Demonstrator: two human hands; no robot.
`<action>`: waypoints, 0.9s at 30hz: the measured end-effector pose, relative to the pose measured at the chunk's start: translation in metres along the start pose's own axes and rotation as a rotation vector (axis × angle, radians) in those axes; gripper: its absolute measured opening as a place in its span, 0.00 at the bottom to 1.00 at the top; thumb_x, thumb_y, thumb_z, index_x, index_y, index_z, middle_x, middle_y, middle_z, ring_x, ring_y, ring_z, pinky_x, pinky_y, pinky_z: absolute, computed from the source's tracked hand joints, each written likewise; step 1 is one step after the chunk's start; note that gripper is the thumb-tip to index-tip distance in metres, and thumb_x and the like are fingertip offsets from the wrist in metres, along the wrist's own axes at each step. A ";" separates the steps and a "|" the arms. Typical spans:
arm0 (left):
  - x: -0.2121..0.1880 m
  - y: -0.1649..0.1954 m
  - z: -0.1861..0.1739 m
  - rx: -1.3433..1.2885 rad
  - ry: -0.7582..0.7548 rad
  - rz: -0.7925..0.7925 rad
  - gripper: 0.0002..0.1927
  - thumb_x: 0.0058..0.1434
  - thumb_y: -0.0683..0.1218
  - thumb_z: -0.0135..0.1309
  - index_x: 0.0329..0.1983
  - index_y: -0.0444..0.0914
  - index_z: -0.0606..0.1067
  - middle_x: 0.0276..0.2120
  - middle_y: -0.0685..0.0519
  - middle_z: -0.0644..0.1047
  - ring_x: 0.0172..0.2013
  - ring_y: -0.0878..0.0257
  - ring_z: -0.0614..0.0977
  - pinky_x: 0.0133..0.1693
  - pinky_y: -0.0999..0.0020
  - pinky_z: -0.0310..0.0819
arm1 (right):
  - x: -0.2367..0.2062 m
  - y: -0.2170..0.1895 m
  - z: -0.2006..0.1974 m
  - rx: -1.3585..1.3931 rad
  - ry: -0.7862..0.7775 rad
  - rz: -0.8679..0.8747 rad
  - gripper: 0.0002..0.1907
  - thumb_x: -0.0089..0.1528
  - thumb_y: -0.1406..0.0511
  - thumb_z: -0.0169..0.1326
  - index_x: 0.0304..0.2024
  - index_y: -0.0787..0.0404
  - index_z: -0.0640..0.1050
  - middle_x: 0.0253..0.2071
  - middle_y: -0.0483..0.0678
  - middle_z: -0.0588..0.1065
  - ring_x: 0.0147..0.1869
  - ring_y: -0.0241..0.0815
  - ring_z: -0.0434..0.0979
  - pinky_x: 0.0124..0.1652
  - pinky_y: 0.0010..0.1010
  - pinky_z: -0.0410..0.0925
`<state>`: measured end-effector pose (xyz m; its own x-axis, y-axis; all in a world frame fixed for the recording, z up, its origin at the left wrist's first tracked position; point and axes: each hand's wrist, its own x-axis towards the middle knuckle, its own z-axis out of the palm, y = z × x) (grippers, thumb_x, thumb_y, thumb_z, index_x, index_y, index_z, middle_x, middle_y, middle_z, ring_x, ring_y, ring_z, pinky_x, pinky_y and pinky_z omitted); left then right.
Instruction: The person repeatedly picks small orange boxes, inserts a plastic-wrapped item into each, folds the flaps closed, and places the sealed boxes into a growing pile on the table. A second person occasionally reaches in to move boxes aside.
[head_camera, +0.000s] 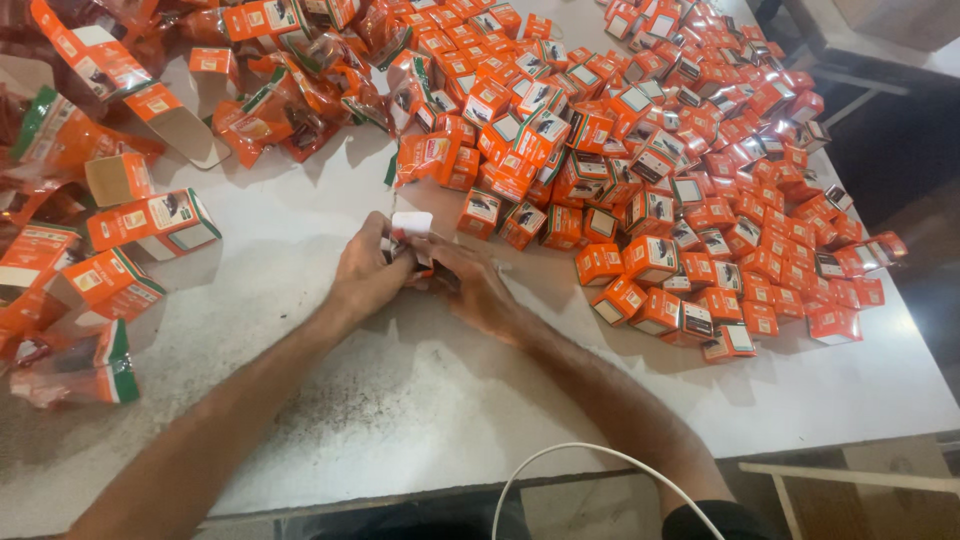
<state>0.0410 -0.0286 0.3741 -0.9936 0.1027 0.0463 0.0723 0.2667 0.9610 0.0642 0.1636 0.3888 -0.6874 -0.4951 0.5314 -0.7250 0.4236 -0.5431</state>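
My left hand (368, 272) and my right hand (472, 287) meet at the middle of the white table (420, 400). Together they hold one small orange box (412, 228) with a white flap standing open at its top. Most of the box is hidden by my fingers. A big heap of small closed orange boxes (640, 150) lies just to the right of and beyond my hands.
Larger open orange cartons (150, 222) and crumpled plastic wrappers (70, 370) lie along the left side. More wrappers and cartons (280, 90) pile up at the far left. A white cable (590, 460) curves over the near table edge. The right table edge drops to a dark floor.
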 end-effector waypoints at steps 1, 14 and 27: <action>0.002 -0.001 -0.007 -0.134 -0.077 0.019 0.13 0.58 0.44 0.52 0.43 0.35 0.68 0.28 0.49 0.78 0.27 0.61 0.81 0.30 0.61 0.75 | 0.000 0.001 -0.001 -0.012 -0.001 0.011 0.24 0.60 0.75 0.62 0.58 0.64 0.74 0.58 0.55 0.76 0.61 0.52 0.79 0.56 0.37 0.73; 0.030 -0.001 -0.008 -0.309 -0.183 -0.102 0.06 0.61 0.38 0.59 0.37 0.29 0.75 0.27 0.47 0.79 0.22 0.65 0.77 0.23 0.68 0.71 | -0.003 0.004 -0.009 -0.094 -0.016 -0.021 0.20 0.61 0.68 0.66 0.52 0.61 0.72 0.46 0.55 0.78 0.46 0.58 0.81 0.42 0.44 0.72; -0.050 0.027 -0.011 0.361 -0.086 0.837 0.18 0.55 0.37 0.61 0.50 0.34 0.75 0.57 0.42 0.77 0.62 0.41 0.73 0.58 0.53 0.72 | -0.024 0.017 -0.008 -0.029 0.059 0.017 0.34 0.52 0.77 0.64 0.55 0.66 0.60 0.49 0.63 0.74 0.54 0.60 0.77 0.50 0.44 0.69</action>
<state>0.0912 -0.0372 0.4005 -0.5961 0.4643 0.6551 0.8029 0.3551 0.4788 0.0679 0.1888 0.3719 -0.7000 -0.4424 0.5606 -0.7139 0.4539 -0.5332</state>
